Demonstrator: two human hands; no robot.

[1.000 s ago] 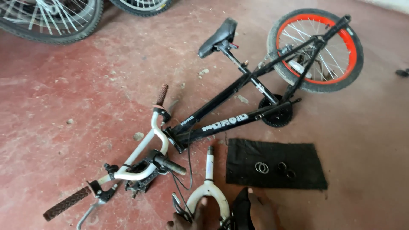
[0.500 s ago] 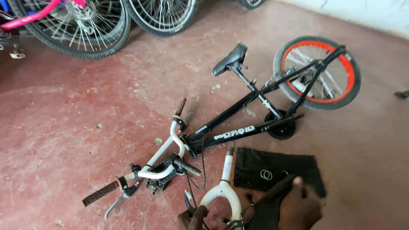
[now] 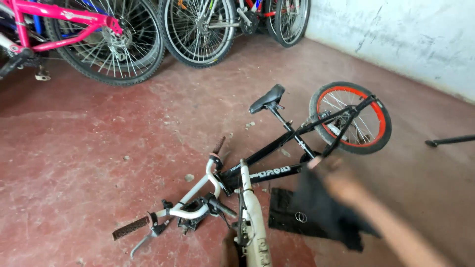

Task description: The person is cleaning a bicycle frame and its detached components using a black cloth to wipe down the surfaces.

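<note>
1. A small black bicycle (image 3: 277, 155) lies on its side on the red floor (image 3: 89, 148); its front wheel is off, and the white fork (image 3: 252, 217) points toward the camera.
2. The rear wheel (image 3: 350, 117) with its red rim is still fitted, so the front end is the part left open.
3. Two small metal rings (image 3: 300, 217) lie on a black cloth (image 3: 292, 217) spread just beside the frame.
4. The right hand (image 3: 336, 180) reaches over the cloth toward the frame; it is blurred, so I cannot tell whether it holds anything.
5. The left hand (image 3: 230, 247) at the bottom edge looks closed on the fork's lower end.
6. Compared with half a second ago, the right hand has risen from the cloth toward the frame, and the view has tipped up, showing more parked bicycles (image 3: 114, 44).
</note>
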